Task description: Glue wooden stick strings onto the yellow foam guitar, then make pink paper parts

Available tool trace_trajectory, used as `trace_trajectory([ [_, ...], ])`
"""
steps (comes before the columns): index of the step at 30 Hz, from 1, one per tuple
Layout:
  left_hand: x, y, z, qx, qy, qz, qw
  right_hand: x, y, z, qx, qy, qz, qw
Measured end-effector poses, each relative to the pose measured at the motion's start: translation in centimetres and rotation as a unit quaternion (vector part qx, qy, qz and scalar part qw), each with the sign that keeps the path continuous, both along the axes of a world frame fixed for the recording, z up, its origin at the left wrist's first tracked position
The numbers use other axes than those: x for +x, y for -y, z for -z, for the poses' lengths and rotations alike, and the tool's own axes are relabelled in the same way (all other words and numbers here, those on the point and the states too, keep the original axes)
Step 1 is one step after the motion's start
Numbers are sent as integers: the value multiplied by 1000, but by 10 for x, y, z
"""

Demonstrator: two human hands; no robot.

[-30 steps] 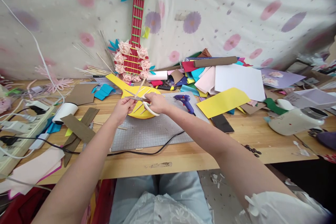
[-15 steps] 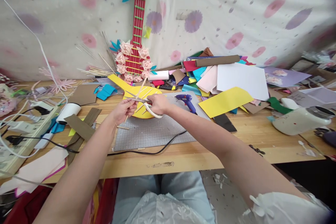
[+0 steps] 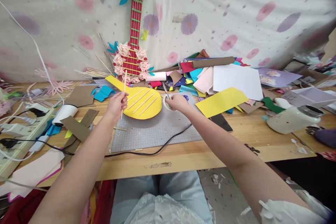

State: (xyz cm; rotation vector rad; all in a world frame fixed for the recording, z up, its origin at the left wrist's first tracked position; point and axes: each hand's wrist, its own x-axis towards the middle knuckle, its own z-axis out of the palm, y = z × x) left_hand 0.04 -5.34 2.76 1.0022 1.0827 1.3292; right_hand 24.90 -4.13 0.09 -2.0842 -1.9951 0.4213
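Note:
My left hand [image 3: 118,104] is closed round a thin wooden stick [image 3: 125,78], held nearly upright at the left edge of a yellow guitar-shaped cutout [image 3: 145,110]. Several pale sticks [image 3: 148,106] lie slantwise and side by side across the cutout's round body. To the right, my right hand [image 3: 177,102] grips white-handled scissors [image 3: 167,94], their blades pointing up and away from me. Behind that hand a blue glue gun [image 3: 186,98] is mostly hidden. The cutout rests on a grey cutting mat [image 3: 139,138].
A red toy guitar with pink paper flowers [image 3: 131,64] leans on the curtain at the back. Coloured sheets and a yellow strip [image 3: 222,101] lie to the right, near a white jar [image 3: 294,119]. A black cable [image 3: 154,152] crosses the mat's front. A power strip [image 3: 25,134] is at left.
My hands have moved apart. The scissors have gone right, away from the stick, and now cover much of the glue gun's place with my right hand. The left hand holds the stick more upright.

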Motion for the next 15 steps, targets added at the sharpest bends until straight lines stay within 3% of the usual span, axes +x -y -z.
trace_trajectory([
  [5, 7, -3, 9, 20, -110, -13, 994, 6, 2, 17, -48, 114, -30, 992],
  [8, 7, -6, 11, 36, -236, 2, 971, -2, 5, 21, -62, 163, -68, 982],
  [10, 4, -6, 11, 60, -365, 25, 929, -8, 6, 19, -80, 189, -84, 975],
  [13, 0, -4, 10, 86, -553, 55, 827, -16, 5, 12, -116, 222, -76, 965],
  [15, -2, -2, 9, 87, -623, 69, 775, -19, 5, 7, -124, 232, -67, 963],
])
